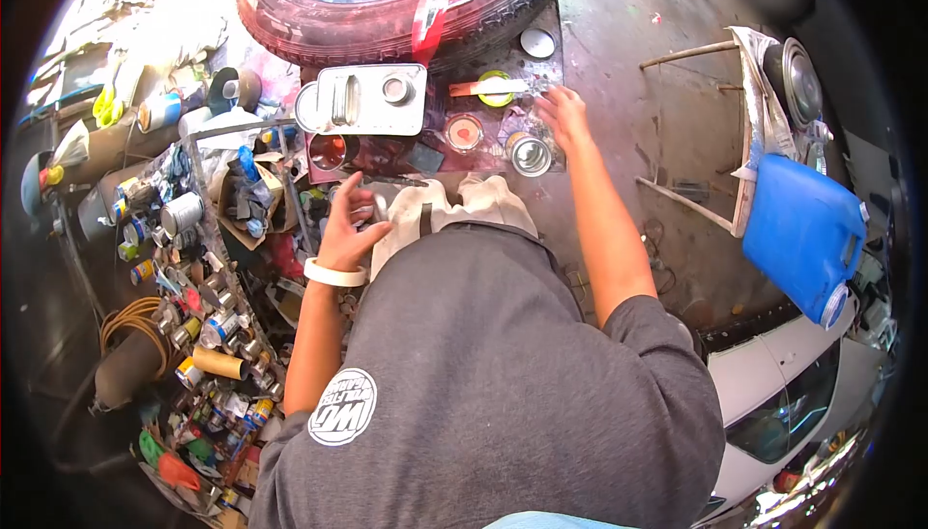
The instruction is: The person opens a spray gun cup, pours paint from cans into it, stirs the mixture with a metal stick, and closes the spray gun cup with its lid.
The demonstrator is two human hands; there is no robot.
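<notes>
Left hand [350, 220] looks empty and half-spread, while right hand [565, 117], loosely spread at upper centre, should move gently near the stick [472, 90] across the green cup [497, 101].

A paint-stained work surface [549, 74] is carrying a large tyre [358, 34] at twelve o'clock. Round it, a round lid [536, 43] is lying at two, a yellow-green dish [495, 101] at three, an open can [530, 155] at four, a pink-filled tin [464, 132] at five, a dark square sheet [424, 158] at six, a reddish cup [327, 150] at eight; a rectangular tin [372, 99] is resting at nine.
</notes>
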